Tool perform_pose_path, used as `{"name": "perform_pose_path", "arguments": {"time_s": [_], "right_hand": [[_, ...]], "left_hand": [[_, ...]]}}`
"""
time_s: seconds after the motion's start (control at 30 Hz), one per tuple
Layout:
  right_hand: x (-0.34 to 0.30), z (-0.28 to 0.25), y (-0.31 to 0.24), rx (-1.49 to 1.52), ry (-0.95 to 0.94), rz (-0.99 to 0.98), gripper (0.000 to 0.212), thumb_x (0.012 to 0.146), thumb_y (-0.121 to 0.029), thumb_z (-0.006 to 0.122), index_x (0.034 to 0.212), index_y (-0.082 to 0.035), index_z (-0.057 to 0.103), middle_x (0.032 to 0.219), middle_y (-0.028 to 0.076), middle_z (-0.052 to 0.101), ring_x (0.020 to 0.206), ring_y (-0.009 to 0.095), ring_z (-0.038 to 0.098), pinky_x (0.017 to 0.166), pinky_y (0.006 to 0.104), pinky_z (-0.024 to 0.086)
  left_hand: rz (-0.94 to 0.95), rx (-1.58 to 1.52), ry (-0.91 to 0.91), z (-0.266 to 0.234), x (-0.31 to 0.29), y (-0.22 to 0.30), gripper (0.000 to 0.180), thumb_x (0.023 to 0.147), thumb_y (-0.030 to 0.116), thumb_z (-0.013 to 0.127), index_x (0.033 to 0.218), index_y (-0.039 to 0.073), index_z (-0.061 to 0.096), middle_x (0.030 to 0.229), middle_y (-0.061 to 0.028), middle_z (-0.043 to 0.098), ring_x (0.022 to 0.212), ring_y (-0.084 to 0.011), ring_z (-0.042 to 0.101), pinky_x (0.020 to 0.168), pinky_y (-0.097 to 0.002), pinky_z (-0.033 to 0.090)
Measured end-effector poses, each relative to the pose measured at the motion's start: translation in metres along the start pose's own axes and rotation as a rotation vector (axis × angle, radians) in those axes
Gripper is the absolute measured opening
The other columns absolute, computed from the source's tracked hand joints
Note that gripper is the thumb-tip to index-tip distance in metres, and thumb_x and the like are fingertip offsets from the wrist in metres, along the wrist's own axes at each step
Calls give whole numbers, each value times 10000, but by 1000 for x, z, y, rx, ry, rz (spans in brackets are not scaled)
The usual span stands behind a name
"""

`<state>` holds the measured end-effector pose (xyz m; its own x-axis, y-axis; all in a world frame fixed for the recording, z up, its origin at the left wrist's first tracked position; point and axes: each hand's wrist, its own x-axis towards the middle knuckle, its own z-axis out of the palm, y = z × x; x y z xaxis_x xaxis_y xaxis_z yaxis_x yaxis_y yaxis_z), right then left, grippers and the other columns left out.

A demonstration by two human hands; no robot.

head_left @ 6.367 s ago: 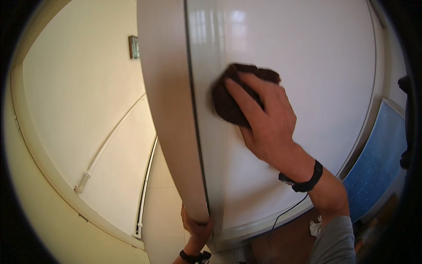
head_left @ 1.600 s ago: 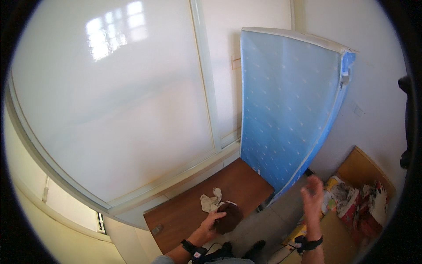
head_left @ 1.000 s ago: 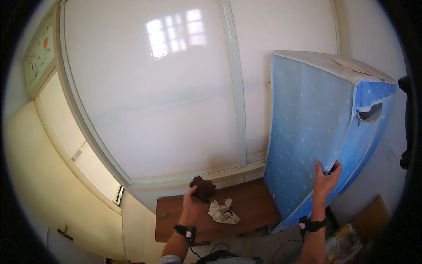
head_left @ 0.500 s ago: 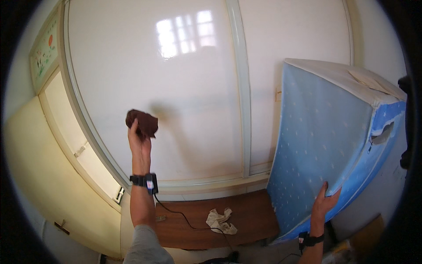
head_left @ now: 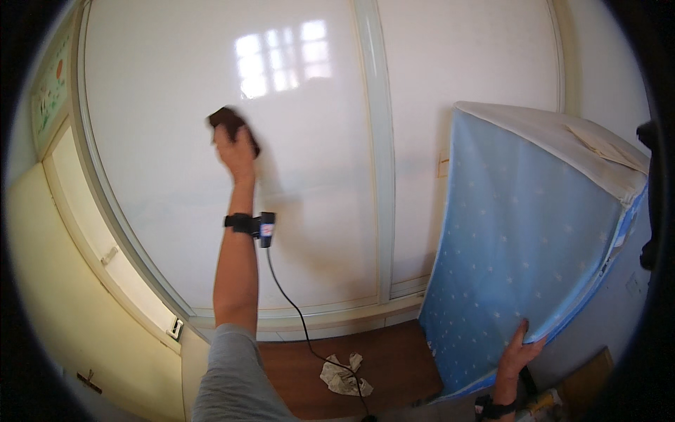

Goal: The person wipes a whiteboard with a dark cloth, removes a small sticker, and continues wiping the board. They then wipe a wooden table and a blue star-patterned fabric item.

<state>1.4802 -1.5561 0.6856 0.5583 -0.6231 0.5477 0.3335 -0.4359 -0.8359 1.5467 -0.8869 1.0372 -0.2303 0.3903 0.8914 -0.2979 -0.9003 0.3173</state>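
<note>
Clutching a dark brown cloth (head_left: 228, 119), the left hand (head_left: 235, 151) reaches up in front of the white sliding panel (head_left: 162, 155), its fingers bent around the bunched fabric. Whether the cloth presses on the surface I cannot tell; it sits left of the centre of the panel, below and left of a bright window reflection (head_left: 281, 60). The right hand (head_left: 517, 357) is low at the near edge of the tall blue fabric cover (head_left: 520, 232), thumb laid on the broad face and the other fingers at the edge, partly hidden; I cannot tell how tightly they close.

A black cable (head_left: 295, 306) hangs from the device (head_left: 266, 229) on the left wrist, passing over a crumpled pale cloth (head_left: 337, 381) on the brown board (head_left: 404, 359). The blue cover stands before the lower part of the right-hand panel (head_left: 471, 56), blocking it. At far left, a pale yellow door (head_left: 63, 281) stands beside a narrow doorway.
</note>
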Motion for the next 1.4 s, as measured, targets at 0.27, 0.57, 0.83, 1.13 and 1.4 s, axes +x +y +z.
{"name": "perform_pose_path", "arguments": {"time_s": [0.27,0.57,0.83,1.13,1.4], "right_hand": [[2,-4,0,-48,-12,88,428,1011,-195,663,1275,128,565,1216,258,623,1073,343,619,942,444,503],[9,-5,50,31,-27,-19,406,1012,-192,672,1245,128,583,1180,244,650,1022,305,635,908,427,519],[0,-4,57,-128,10,-77,367,1012,-179,670,1220,114,597,1151,259,646,1008,347,648,877,454,526],[-2,-5,35,-93,13,-54,377,1016,-181,661,1239,113,583,1155,265,642,1015,346,644,880,454,524],[8,-3,55,18,3,-91,358,1025,-126,638,1266,127,559,1164,252,641,1002,327,634,897,437,521]], "left_hand": [[731,-91,-618,123,-105,113,398,824,-85,566,1214,-33,632,1268,-249,609,1224,-423,559,1048,-534,452],[735,469,-295,40,4,73,433,736,122,745,1155,40,678,1235,-215,605,1164,-401,574,962,-526,466],[404,548,155,-29,103,-15,426,895,189,679,1226,-72,615,1263,-291,624,1173,-451,588,1007,-549,456],[591,459,-32,115,88,64,502,863,181,652,1318,-26,601,1363,-246,594,1358,-431,481,1153,-582,310],[1059,229,-486,112,49,141,386,813,87,643,1194,25,630,1243,-204,587,1232,-400,531,1073,-571,401]]}}
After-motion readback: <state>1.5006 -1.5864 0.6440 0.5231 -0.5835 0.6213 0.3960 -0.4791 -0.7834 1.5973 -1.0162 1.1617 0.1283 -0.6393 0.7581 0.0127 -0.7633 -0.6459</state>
